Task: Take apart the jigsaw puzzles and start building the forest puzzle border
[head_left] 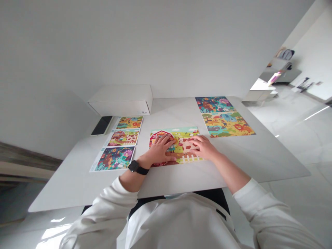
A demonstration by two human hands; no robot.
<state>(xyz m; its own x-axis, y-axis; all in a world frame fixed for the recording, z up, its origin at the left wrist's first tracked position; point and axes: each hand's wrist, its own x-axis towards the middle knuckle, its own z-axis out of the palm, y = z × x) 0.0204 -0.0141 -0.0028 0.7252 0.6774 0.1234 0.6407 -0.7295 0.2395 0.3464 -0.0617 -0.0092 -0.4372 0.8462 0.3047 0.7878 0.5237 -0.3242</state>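
A farm-scene jigsaw puzzle (178, 157) with a red barn, a spotted cow and a white fence lies flat on the table in front of me. My left hand (160, 150) rests on its left part, over the barn, with fingers stretched out. On the right part, over the cow, my right hand (203, 148) lies with its fingers spread. Both palms face down and partly hide the picture. Neither hand grips anything.
A sheet with several small printed pictures (123, 137) lies left, beside a phone (102, 125). Behind stands a white box (121, 100) against the wall. Two more pictures, a dark one (214, 104) and a safari one (228, 124), lie at the right of the white table (259, 162).
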